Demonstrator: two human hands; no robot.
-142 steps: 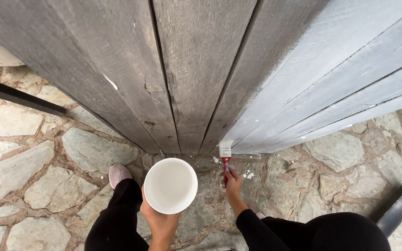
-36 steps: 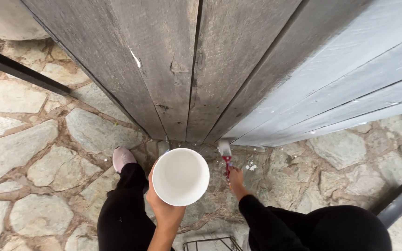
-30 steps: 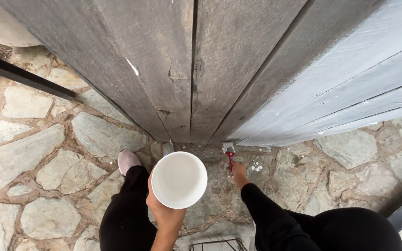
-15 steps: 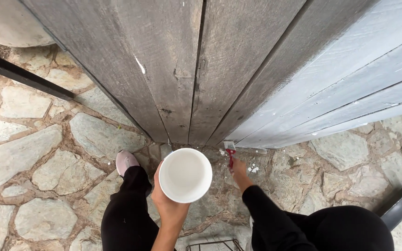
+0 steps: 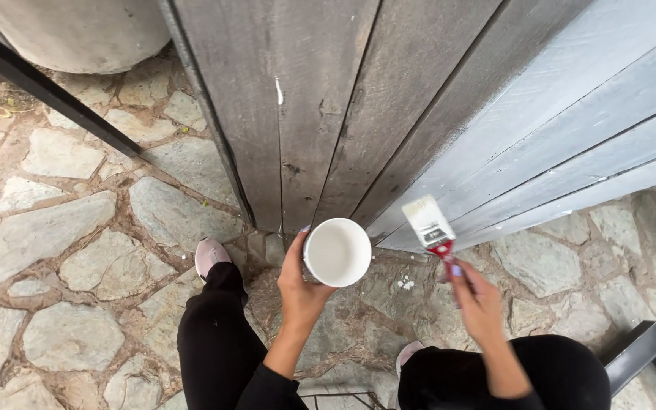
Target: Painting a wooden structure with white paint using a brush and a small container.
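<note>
While the wooden fence (image 5: 328,99) above our hands stands grey to the left and painted pale to the right, we judge the painting midway, the next stroke needing a loaded brush on bare boards. Over stone paving (image 5: 77,228), our left hand (image 5: 301,285) grips the white paint cup (image 5: 337,252), our right hand (image 5: 478,300) the red-handled brush (image 5: 428,224) just beyond its fingers.

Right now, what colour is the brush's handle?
Red, on the paintbrush in the right hand; head view.
</note>
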